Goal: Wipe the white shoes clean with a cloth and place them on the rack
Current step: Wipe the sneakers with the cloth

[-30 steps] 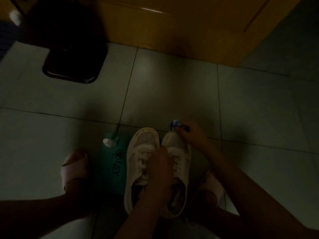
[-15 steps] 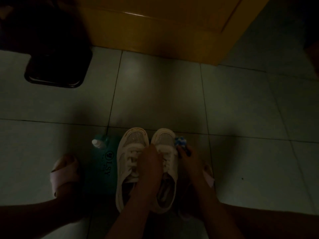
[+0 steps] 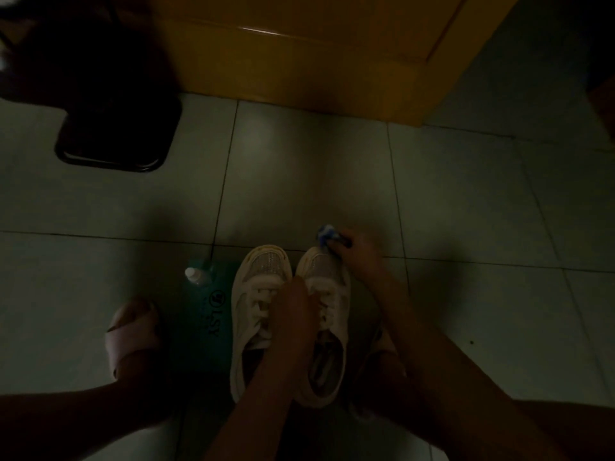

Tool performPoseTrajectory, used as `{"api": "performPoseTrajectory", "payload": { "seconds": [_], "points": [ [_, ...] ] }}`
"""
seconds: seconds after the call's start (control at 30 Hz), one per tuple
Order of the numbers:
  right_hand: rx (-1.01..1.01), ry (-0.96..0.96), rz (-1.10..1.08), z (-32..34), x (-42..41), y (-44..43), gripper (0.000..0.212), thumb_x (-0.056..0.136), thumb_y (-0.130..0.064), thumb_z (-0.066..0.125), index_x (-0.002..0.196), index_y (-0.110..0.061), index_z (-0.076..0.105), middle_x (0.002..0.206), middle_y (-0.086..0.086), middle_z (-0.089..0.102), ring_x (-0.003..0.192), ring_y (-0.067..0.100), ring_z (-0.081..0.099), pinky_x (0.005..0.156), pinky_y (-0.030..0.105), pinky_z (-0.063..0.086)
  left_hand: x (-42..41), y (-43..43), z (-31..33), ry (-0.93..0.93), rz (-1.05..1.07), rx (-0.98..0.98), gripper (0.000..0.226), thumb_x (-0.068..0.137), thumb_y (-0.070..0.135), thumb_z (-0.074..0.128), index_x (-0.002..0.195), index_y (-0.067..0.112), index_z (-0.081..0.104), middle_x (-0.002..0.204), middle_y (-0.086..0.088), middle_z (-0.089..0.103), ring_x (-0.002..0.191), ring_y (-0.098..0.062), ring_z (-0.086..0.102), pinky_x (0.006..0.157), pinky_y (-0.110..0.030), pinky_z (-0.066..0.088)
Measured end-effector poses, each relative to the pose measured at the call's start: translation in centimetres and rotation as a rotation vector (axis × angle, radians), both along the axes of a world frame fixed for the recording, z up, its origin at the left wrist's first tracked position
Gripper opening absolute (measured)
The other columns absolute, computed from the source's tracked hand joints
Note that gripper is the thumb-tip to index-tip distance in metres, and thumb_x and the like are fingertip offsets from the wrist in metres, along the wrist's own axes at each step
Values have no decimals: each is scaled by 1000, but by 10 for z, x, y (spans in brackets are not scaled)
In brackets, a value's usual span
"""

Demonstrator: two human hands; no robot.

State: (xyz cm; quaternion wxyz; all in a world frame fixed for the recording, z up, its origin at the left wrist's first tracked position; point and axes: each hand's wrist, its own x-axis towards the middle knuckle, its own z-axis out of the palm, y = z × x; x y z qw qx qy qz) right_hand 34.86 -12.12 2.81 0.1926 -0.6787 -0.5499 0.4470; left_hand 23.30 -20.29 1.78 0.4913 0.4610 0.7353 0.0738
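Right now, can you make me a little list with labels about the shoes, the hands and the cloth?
white shoes: side by side, toes pointing away
left hand: holds the pair at the laces
right hand: pinches the cloth
cloth: blue and white, at the right shoe's toe
green bottle: on the floor, left of the shoes

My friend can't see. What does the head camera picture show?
In dim light, a right hand presses a blue-and-white cloth to the toe of one of two white shoes, which the left hand holds together over a tiled floor. A green pouch lies beside them.
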Motion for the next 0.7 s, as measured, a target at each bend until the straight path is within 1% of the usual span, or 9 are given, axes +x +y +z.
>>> {"api": "performPoseTrajectory", "payload": {
  "seconds": [0.07,0.2,0.33,0.43,0.5,0.57,0.6,0.63,0.7],
  "points": [
    [-47,-30,26,-7,-5,-1,29,92,-13,53,117,-1,60,112,17,61,100,25,57,79,28,43,0,0,2,-55,14,-26,40,100,21,38,136,4,39,142,-15,40,130,-26,40,111,-30,24],
    [-9,-14,-84,-8,2,-24,23,92,-15,54,108,-1,64,94,13,63,86,19,57,56,10,39,1,-1,-1,9,5,12,39,100,23,38,134,5,42,139,-15,44,128,-26,42,111,-32,27],
    [-81,1,-209,-3,13,-55,24,92,-16,54,112,-3,62,95,8,62,78,11,57,55,1,39,3,-4,5,48,-10,71,40,100,27,39,133,7,43,138,-14,45,125,-25,44,105,-30,30],
    [-199,-6,-252,-3,22,-77,33,92,-21,55,120,-5,59,111,13,64,98,25,62,78,22,44,1,-4,16,85,-15,91,37,97,28,44,126,6,47,130,-17,51,119,-29,50,99,-36,38],
    [-155,9,-294,3,25,-79,30,90,-23,58,115,-6,63,106,17,67,98,23,63,80,31,47,-2,-1,23,75,-12,134,37,95,31,46,125,9,49,127,-12,56,116,-29,52,99,-37,42],
    [-44,52,-311,16,21,-71,18,89,-21,59,101,-9,66,85,12,68,79,5,65,72,27,51,-8,5,31,-11,67,222,45,95,39,44,133,16,45,136,-6,49,126,-25,45,111,-38,32],
    [4,79,-291,24,14,-65,12,90,-18,58,95,-10,65,75,6,64,65,-5,60,64,16,48,-11,11,36,-52,67,257,45,96,41,42,135,19,45,138,-4,48,127,-23,44,112,-36,30],
    [36,102,-252,34,4,-58,11,91,-16,57,93,-9,64,71,3,61,58,-7,56,57,8,43,-15,18,39,-128,88,272,43,96,41,43,134,22,47,136,-3,50,124,-22,48,108,-33,33],
    [69,188,-195,43,-19,-48,14,91,-15,56,94,-5,66,77,8,62,60,-4,55,56,6,42,-22,31,51,-468,282,185,33,95,40,47,124,27,56,124,-2,58,105,-19,60,93,-34,48]
  ]
}}
